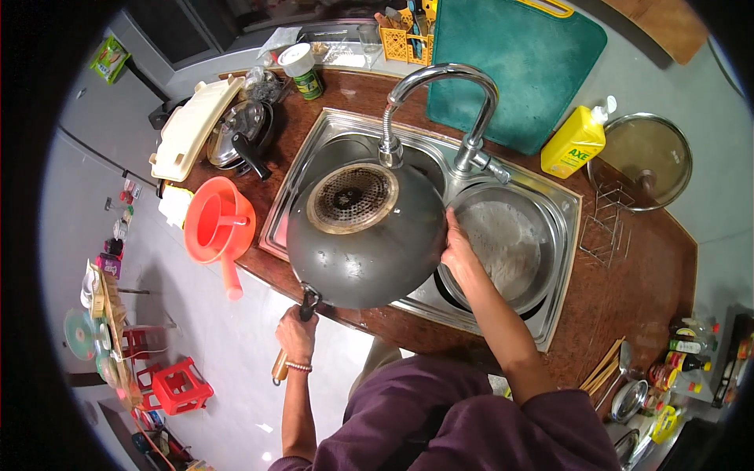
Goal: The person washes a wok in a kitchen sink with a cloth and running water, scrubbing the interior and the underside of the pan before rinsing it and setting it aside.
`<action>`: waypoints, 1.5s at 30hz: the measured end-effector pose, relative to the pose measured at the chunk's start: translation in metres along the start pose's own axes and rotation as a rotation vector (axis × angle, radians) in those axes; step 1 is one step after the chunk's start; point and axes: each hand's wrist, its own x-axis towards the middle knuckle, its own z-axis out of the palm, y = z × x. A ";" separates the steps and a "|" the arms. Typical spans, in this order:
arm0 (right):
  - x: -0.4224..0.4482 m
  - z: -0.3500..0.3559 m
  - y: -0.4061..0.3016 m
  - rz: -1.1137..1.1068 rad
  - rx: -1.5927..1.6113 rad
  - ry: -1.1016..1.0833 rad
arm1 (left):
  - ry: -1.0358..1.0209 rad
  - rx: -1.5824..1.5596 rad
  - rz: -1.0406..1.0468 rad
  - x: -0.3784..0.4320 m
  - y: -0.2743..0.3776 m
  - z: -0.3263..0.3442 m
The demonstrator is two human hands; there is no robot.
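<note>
A dark wok is tilted over the left basin of a steel double sink, its underside facing up. A perforated round base shows on it, blackened at the centre. My left hand grips the wok's handle, whose wooden end sticks out below the fist. At the wok's right rim, my right hand holds the edge, its other fingers hidden behind the metal. The chrome faucet arches above, with its spout head close to the wok's base. In the right basin a metal bowl holds cloudy water.
Red plastic ladles sit at the counter's left edge, near a lidded pan. A green cutting board leans behind the sink. To the right are a yellow detergent bottle, a glass lid and a wire rack.
</note>
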 end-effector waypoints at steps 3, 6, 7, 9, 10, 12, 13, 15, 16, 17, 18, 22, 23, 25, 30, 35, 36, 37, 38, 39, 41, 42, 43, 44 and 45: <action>-0.006 0.008 0.011 -0.001 -0.009 0.091 | -0.002 0.034 -0.059 -0.010 0.007 -0.036; -0.040 0.027 0.015 0.068 -0.006 0.137 | -0.003 0.133 -0.054 -0.020 0.007 -0.067; -0.048 0.028 0.018 0.088 0.011 0.124 | 0.001 0.140 -0.034 -0.027 0.007 -0.077; -0.066 0.034 0.025 0.129 0.047 0.099 | 0.019 0.137 -0.060 -0.039 0.000 -0.088; -0.081 0.043 0.026 0.120 0.044 0.096 | 0.011 0.142 -0.084 -0.045 -0.002 -0.092; -0.102 0.057 0.025 0.109 0.092 0.041 | -0.022 0.126 -0.145 -0.056 -0.009 -0.098; -0.115 0.068 0.022 0.099 0.122 -0.020 | -0.027 0.128 -0.164 -0.059 -0.016 -0.096; -0.117 0.079 0.020 0.008 0.081 -0.098 | -0.064 0.104 -0.190 -0.065 -0.016 -0.095; -0.125 0.093 0.018 0.012 0.057 -0.148 | -0.077 0.020 -0.219 -0.069 -0.023 -0.093; -0.133 0.109 0.015 0.018 0.033 -0.199 | -0.090 -0.064 -0.251 -0.071 -0.032 -0.087; -0.134 0.122 0.013 -0.006 0.012 -0.248 | -0.107 -0.149 -0.279 -0.074 -0.037 -0.084; -0.153 0.176 0.001 -0.036 -0.091 -0.391 | -0.148 -0.443 -0.264 -0.072 -0.023 -0.087; -0.159 0.186 -0.001 -0.040 -0.129 -0.442 | -0.162 -0.478 -0.274 -0.073 -0.023 -0.088; -0.149 0.203 0.001 -0.045 -0.248 -0.665 | -0.186 -0.591 -0.314 -0.074 -0.019 -0.091; -0.143 0.228 -0.004 0.011 -0.527 -1.033 | -0.248 -0.825 -0.380 -0.073 0.000 -0.091; -0.109 0.188 0.004 -0.049 -0.833 -0.914 | -0.305 -0.972 -0.464 -0.065 0.009 -0.082; -0.101 0.174 0.004 -0.078 -0.870 -0.814 | -0.326 -1.007 -0.472 -0.063 0.011 -0.081; -0.095 0.162 0.006 -0.130 -0.922 -0.724 | -0.353 -1.064 -0.503 -0.061 0.009 -0.078; -0.081 0.148 0.007 -0.205 -0.937 -0.635 | -0.400 -1.080 -0.499 -0.056 0.012 -0.077; -0.071 0.133 0.003 -0.243 -0.935 -0.579 | -0.449 -1.095 -0.496 -0.052 0.016 -0.075; -0.052 0.111 -0.004 -0.260 -0.953 -0.383 | -0.507 -1.176 -0.550 -0.042 0.026 -0.068; -0.047 0.104 -0.008 -0.324 -0.885 -0.321 | -0.558 -1.212 -0.563 -0.037 0.028 -0.065; -0.039 0.099 -0.014 -0.411 -0.961 -0.319 | -0.609 -1.251 -0.575 -0.032 0.027 -0.058; -0.031 0.097 -0.021 -0.490 -1.032 -0.264 | -0.661 -1.297 -0.578 -0.027 0.027 -0.054; -0.026 0.099 -0.028 -0.570 -1.102 -0.203 | -0.699 -1.346 -0.600 -0.022 0.029 -0.051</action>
